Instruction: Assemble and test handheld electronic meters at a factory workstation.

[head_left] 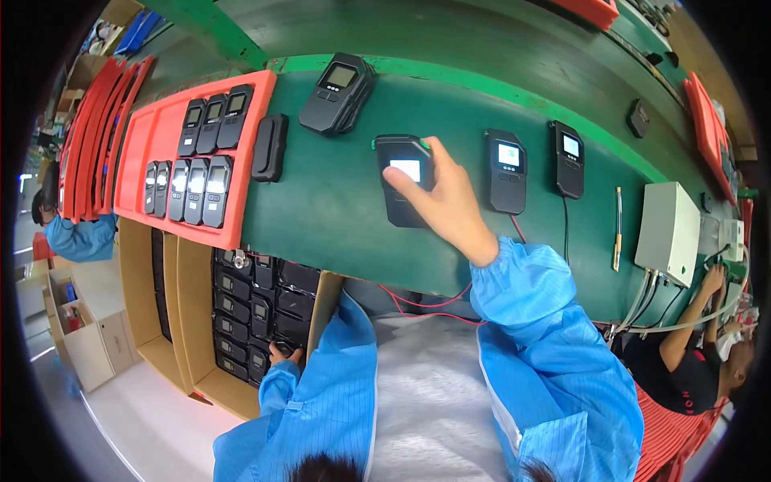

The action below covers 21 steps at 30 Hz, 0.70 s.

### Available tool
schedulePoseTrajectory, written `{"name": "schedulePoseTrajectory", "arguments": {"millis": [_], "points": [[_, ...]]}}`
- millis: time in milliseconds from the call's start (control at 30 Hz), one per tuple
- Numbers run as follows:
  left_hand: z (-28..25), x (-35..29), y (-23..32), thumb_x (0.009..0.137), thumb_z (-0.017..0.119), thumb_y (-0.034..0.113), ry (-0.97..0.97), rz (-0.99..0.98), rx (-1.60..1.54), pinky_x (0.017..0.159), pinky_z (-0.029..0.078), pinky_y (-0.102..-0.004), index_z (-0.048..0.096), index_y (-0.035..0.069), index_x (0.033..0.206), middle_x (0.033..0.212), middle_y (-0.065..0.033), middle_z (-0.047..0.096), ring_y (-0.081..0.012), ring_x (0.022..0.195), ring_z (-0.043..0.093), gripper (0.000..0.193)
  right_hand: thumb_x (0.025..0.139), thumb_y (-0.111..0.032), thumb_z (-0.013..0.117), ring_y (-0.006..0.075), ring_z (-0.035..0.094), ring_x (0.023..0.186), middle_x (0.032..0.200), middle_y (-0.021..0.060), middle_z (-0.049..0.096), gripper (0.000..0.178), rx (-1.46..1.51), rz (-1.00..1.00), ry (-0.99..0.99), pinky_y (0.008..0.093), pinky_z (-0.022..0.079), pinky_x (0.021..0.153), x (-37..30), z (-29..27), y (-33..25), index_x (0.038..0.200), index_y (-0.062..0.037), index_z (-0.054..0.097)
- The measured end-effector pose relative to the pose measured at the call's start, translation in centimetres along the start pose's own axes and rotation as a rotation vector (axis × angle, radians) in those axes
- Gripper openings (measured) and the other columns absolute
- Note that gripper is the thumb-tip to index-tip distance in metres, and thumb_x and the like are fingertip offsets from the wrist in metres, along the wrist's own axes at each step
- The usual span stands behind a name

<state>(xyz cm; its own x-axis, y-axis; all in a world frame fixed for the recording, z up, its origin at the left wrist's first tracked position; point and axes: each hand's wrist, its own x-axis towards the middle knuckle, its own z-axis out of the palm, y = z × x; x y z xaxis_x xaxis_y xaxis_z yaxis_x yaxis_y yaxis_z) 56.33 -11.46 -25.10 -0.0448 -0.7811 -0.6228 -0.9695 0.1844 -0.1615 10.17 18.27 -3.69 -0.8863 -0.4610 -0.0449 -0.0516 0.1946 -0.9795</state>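
Observation:
My right hand point(454, 201) is closed around a black handheld device point(404, 207) with a lit screen, lying on the green bench. The thumb crosses its screen and the fingers curl over its upper right edge, where bits of green show. Down at the left, my left hand point(285, 353) reaches into a cardboard box point(193, 321) filled with similar black devices point(233, 308). Its fingers grip one black device there, mostly hidden by the hand. To the right of my right hand lie two more devices with lit screens, one point(506, 173) on a red cable, the other point(569, 161) on a black cable.
A red tray point(136, 173) with several devices sits at the bench's left. Beside it are a black case-like piece point(270, 148) and stacked devices point(336, 94). Further right are a pen-like tool point(618, 229) and a white box point(668, 233) with cables. Another person point(683, 361) works at far right.

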Motion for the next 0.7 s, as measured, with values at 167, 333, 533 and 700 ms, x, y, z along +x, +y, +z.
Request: {"name": "schedulePoseTrajectory", "arguments": {"millis": [167,333,533,700], "points": [[2.0,3.6,-2.3,0.066,0.083,0.027,0.067,0.367,-0.52,0.097,0.045,-0.0432,0.02,0.009,0.15,0.136,-0.0215,0.044,-0.0343,0.118,0.052,0.106,0.098,-0.035,0.055,0.0131,0.058,0.088,0.091,0.0083,0.064,0.04,0.282,0.015,0.012,0.0273,0.046,0.081,0.8,0.0,1.6,0.116,0.001,0.054],[-1.6,-0.7,2.0,0.07,0.081,0.011,0.341,0.636,-0.771,0.087,0.048,-0.034,0.022,0.008,0.151,0.134,-0.0148,0.045,-0.0244,0.109,0.053,0.1,0.102,-0.038,0.044,0.0144,0.056,0.086,0.091,0.0094,0.062,0.042,0.115,-0.063,-0.005,0.0281,0.045,0.08,0.7,0.6,2.5,0.112,0.0023,0.053],[-8.8,-7.8,10.7,0.072,0.078,0.007,0.547,0.855,-1.076,0.081,0.048,-0.0304,0.025,0.007,0.151,0.136,-0.012,0.044,-0.0203,0.104,0.053,0.095,0.102,-0.039,0.043,0.0161,0.054,0.086,0.097,0.0114,0.06,0.044,-0.113,-0.103,0.049,0.0279,0.044,0.08,-0.8,-1.0,-0.5,0.106,0.0043,0.052],[-12.6,-12.9,20.7,0.073,0.077,0.006,0.232,1.332,-1.218,0.093,0.046,-0.0347,0.021,0.002,0.151,0.136,-0.0149,0.045,-0.0243,0.113,0.054,0.096,0.1,-0.042,0.048,0.0186,0.056,0.088,0.097,0.0113,0.061,0.045,-0.078,-0.237,0.3,0.0289,0.045,0.08,1.9,-3.7,0.3,0.106,0.0027,0.054]]}}
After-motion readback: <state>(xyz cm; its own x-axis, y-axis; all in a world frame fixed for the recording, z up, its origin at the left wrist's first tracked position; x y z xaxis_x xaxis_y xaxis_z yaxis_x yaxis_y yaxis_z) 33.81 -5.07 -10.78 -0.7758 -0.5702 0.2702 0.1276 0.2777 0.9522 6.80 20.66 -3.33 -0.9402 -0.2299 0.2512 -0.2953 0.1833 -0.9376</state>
